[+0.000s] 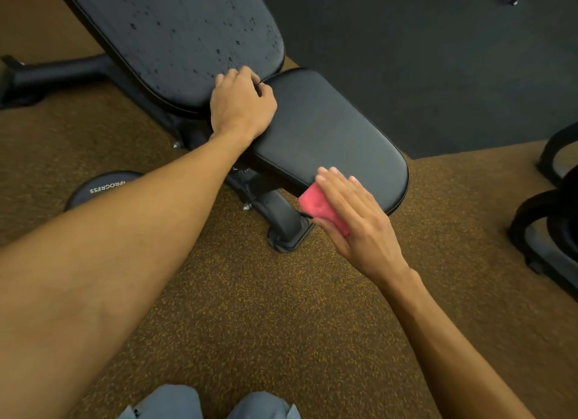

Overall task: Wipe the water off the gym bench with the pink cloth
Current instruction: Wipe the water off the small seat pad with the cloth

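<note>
The black gym bench runs from top left to centre right. Its seat pad [331, 131] looks dry, while the back pad [175, 34] carries many water drops. My left hand [240, 103] rests where the two pads meet, fingers curled over the back pad's near edge. The folded pink cloth [319, 204] sits at the seat pad's near corner, partly off the edge. My right hand [356, 212] holds the cloth, with straight fingers laid over its top and the thumb under it.
The bench's black frame post [281, 221] stands on speckled brown flooring [266, 309]. A round black weight plate [100, 187] lies at left. Black curved equipment [550, 212] stands at the right edge. A dark mat [438, 59] covers the floor beyond the bench.
</note>
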{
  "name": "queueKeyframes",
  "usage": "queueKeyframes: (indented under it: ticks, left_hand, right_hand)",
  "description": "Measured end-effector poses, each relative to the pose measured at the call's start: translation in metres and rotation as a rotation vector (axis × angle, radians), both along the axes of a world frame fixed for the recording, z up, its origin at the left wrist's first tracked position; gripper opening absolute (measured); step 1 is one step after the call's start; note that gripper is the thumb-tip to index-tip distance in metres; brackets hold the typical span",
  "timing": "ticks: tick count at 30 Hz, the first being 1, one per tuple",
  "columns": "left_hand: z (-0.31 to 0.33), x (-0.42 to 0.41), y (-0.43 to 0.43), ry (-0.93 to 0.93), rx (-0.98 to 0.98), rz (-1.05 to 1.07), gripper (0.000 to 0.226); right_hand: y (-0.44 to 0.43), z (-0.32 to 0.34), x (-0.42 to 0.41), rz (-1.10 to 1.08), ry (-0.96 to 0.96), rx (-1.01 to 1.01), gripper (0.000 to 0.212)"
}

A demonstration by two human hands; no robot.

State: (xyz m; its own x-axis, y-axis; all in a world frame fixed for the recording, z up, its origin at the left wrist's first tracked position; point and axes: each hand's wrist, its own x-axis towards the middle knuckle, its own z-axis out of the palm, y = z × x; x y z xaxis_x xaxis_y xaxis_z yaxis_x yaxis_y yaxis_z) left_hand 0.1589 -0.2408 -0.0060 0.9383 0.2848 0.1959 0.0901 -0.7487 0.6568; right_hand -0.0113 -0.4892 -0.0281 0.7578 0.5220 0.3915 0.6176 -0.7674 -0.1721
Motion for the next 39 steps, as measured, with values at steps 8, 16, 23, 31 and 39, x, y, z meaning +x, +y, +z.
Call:
queueKeyframes:
  ticks: [8, 16, 23, 31, 39]
  left_hand:
    - [-0.001, 0.0, 0.001, -0.006, 0.008, -0.009, 0.033]
    - [-0.002, -0.001, 0.0, 0.001, -0.015, -0.008, 0.034]
    - [-0.013, 0.008, 0.017, 0.033, -0.137, -0.107, 0.029]
    - [-0.002, 0.017, 0.046, 0.135, -0.276, -0.2, 0.031]
    - [-0.001, 0.021, 0.07, 0.192, -0.287, -0.284, 0.023]
  right_hand:
    - [-0.005, -0.008, -0.003, 0.007, -0.085, -0.015, 0.06]
    - [-0.023, -0.011, -0.017, -0.044, -0.075, -0.002, 0.062]
    - [0.042, -0.009, 0.015, -0.033, -0.099, -0.009, 0.059]
    - [0.121, -0.017, 0.053, -0.036, -0.144, -0.027, 0.06]
    - [0.093, -0.016, 0.029, -0.124, -0.132, 0.027, 0.058]
